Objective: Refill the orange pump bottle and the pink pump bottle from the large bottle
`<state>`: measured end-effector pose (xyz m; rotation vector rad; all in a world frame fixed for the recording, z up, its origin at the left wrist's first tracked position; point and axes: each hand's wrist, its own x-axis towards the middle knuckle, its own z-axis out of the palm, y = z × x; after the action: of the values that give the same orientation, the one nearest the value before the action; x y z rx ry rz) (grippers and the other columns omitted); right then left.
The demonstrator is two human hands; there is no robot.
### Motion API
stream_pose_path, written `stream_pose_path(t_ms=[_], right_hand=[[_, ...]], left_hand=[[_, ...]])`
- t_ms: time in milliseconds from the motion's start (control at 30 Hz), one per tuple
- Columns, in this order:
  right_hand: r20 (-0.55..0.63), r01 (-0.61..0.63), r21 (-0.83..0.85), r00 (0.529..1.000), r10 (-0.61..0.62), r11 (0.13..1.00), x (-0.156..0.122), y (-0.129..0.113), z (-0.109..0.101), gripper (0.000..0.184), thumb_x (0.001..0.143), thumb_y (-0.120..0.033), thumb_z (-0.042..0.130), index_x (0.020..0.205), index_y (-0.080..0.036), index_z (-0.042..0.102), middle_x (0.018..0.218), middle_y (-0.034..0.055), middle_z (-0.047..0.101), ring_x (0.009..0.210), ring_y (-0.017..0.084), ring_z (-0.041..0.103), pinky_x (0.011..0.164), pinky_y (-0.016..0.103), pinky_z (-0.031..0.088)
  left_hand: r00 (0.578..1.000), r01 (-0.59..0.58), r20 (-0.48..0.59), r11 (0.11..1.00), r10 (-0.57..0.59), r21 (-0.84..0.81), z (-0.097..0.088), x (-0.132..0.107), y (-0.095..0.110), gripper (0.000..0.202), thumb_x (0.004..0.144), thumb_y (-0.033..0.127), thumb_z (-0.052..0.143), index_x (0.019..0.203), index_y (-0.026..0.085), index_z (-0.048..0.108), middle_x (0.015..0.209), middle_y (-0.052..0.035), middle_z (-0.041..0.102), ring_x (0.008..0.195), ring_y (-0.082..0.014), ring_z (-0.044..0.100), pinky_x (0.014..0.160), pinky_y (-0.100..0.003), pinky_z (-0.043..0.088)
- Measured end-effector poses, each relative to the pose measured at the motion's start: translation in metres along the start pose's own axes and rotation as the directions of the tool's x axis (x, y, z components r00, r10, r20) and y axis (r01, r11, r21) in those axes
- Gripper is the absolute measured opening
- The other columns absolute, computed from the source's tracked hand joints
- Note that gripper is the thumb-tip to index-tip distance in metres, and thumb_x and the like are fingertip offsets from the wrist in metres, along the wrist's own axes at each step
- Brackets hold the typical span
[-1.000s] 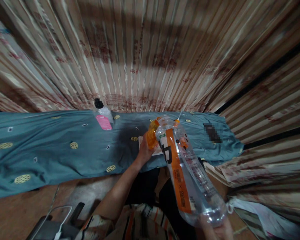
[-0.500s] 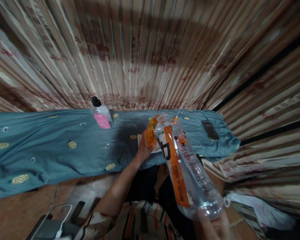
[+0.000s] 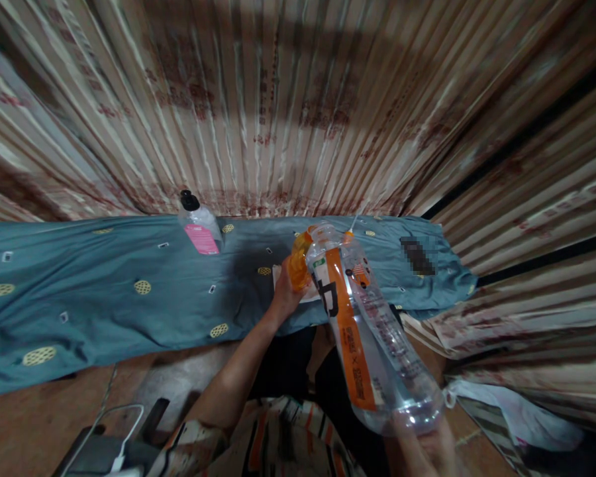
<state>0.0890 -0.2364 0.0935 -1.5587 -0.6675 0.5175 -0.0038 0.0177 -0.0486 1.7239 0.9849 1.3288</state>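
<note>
In the head view a large clear plastic bottle with an orange label slants across my front, its neck pointing away and its base toward me. Its base rests in my right hand, which is partly blurred and curled under it. By the neck, my left hand is closed round a translucent orange container. Whether the container touches the bottle's mouth I cannot tell. Below them a pale flat sheet lies partly covered. An orange thing with a thin white stem shows behind the bottle.
A teal cloth with pineapple prints covers a long surface. On it stand a black-capped bottle with a pink label and a dark blurred-out object. Pleated curtains hang behind. A white cable lies lower left, a white bag lower right.
Hardly anything differs. The view shifts very slightly, while both hands keep their holds on the orange container and the clear bottle.
</note>
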Motion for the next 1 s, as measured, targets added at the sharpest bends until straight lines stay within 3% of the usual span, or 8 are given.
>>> stream_pose_path(t_ms=[433,1000], right_hand=[[0.041,-0.025,0.053,0.999,0.023,0.998,-0.0023,0.0019,-0.0025,0.066,0.088,-0.059,0.076,0.143,-0.023,0.065,0.146,0.0133,0.069,0.135,0.036,0.065,0.102,0.045,0.059],[-0.003,-0.003,0.034,1.0,0.003,0.999,-0.0011,0.0019,-0.0011,0.06,0.08,-0.059,0.08,0.134,-0.037,0.074,0.136,0.0075,0.075,0.132,0.045,0.066,0.101,0.055,0.06]], left_hand=[[1.0,0.01,0.013,1.0,-0.01,-0.009,-0.0012,0.0012,0.0011,0.066,0.085,0.029,0.078,0.142,0.024,0.045,0.134,-0.0135,0.064,0.121,-0.0295,0.068,0.105,-0.05,0.059],[0.999,0.026,0.041,1.0,-0.026,-0.015,-0.001,-0.0007,-0.0019,0.072,0.083,0.026,0.078,0.145,0.021,0.041,0.131,-0.0137,0.063,0.119,-0.0281,0.067,0.105,-0.049,0.058]])
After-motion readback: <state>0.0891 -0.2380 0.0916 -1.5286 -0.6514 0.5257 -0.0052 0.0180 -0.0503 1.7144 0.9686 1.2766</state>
